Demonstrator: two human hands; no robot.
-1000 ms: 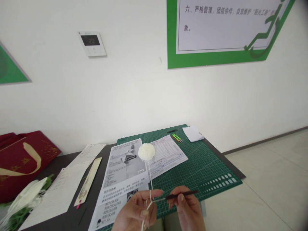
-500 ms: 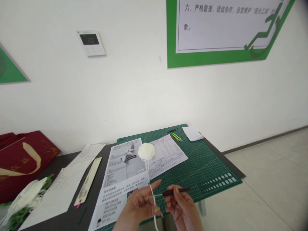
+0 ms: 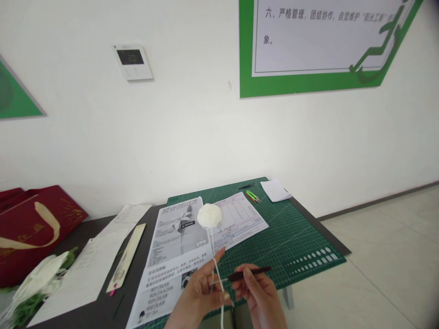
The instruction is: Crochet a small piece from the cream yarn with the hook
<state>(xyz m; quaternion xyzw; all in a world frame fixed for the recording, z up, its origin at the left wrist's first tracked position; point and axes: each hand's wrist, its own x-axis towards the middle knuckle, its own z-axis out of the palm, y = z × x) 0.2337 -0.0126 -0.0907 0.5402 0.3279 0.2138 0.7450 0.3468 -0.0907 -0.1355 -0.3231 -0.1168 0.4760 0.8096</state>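
My right hand (image 3: 255,290) is closed around the dark handle of a crochet hook (image 3: 245,274), whose thin metal shaft points left to my other hand. White yarn (image 3: 219,274) runs over the raised index finger of my left hand (image 3: 204,288) and hangs down past its thumb. The left thumb and other fingers pinch the yarn near the hook's tip. Any stitches there are too small to make out. From the fingers the strand leads up to a white yarn ball (image 3: 209,215), resting on printed sheets.
A pattern sheet (image 3: 171,256) and a form (image 3: 240,219) lie on the green cutting mat (image 3: 291,237). Green thread snips (image 3: 253,196) and folded white paper (image 3: 275,190) are at the back. Leftward are a bookmark (image 3: 126,258), white crocheted flowers (image 3: 41,278) and a red bag (image 3: 37,228).
The left index finger has tilted slightly upward and left, while the hook stays near the left fingers. The view has shifted a little; the yarn ball and papers lie as before.
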